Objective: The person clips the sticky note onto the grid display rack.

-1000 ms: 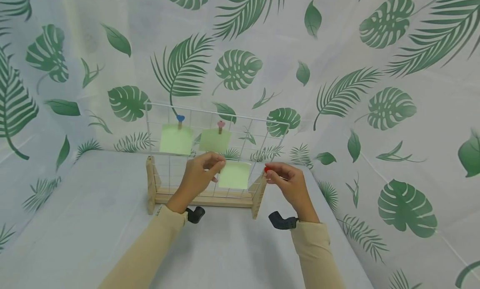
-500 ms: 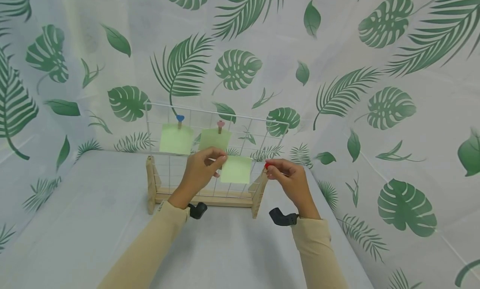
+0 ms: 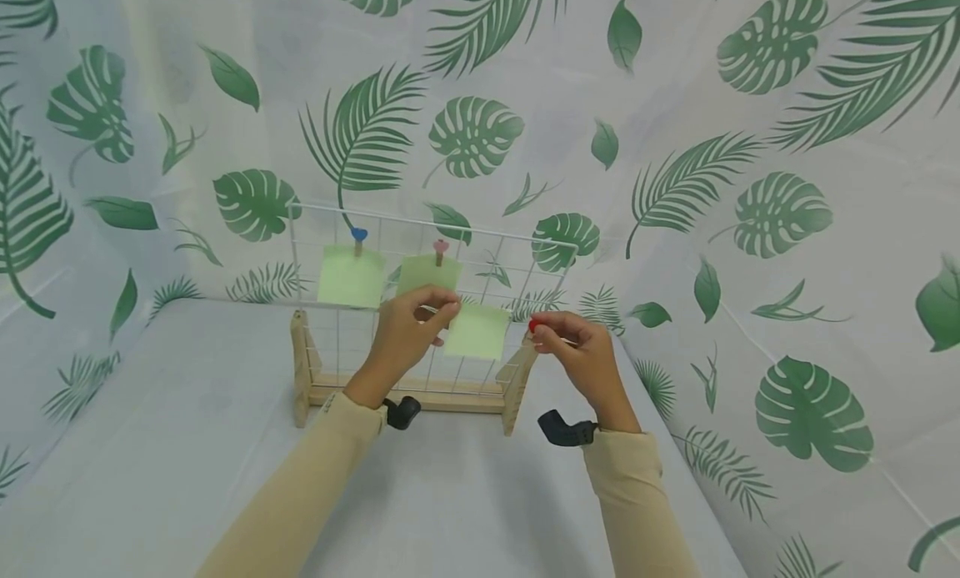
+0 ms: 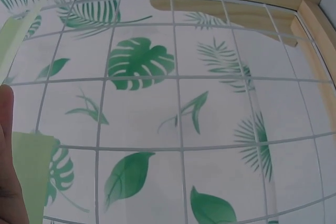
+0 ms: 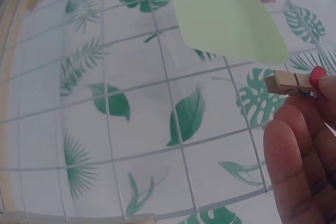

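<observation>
My left hand (image 3: 408,332) pinches a pale green paper note (image 3: 477,332) by its left side, in front of a white wire grid (image 4: 178,77). Between thumb and fingers of my right hand (image 3: 581,357) is a small wooden clothespin (image 5: 287,83) with a red decoration, its tip pointing toward the note. A gap separates this clothespin from the note's edge in the right wrist view. Higher on the grid hang two more green notes, the left one (image 3: 351,279) under a blue heart clothespin (image 3: 359,236) and the right one (image 3: 427,276) under a pink heart clothespin (image 3: 440,248).
A wooden stand (image 3: 408,403) with two upright end pieces holds the grid on a white-covered table (image 3: 187,444). Behind it and at the sides hangs a white cloth (image 3: 555,128) printed with green leaves.
My left hand has moved up and slightly right with the note, which now sits higher before the grid. My right hand has risen a little, still holding the red clothespin.
</observation>
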Available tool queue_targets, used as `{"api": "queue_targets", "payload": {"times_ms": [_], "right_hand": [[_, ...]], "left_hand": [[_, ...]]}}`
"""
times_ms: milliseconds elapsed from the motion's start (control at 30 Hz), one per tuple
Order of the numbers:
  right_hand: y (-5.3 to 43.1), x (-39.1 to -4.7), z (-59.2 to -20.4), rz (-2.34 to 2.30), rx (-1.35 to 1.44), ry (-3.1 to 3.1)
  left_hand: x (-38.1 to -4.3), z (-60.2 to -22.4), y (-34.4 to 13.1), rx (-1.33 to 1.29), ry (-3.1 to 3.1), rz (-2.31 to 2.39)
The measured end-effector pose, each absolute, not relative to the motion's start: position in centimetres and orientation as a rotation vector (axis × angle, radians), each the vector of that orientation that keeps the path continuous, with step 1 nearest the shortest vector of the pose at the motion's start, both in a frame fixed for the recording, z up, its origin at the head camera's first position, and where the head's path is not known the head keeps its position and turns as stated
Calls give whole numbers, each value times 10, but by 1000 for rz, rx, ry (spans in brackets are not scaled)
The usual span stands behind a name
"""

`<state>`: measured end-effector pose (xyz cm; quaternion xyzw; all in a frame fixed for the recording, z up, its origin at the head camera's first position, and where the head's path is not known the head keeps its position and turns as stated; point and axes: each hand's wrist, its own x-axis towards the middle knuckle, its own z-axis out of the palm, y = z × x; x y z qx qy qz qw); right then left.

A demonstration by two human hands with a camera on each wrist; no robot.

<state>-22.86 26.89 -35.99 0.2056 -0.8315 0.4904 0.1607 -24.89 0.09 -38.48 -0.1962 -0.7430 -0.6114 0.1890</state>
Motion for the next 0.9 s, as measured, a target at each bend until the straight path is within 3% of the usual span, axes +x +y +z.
{"api": "queue_targets", "payload": {"times_ms": [900], "right_hand": [[261, -238, -343, 1430, 666, -2292]], "left_hand": [[-258, -378, 14, -562, -2023, -1738]]}}
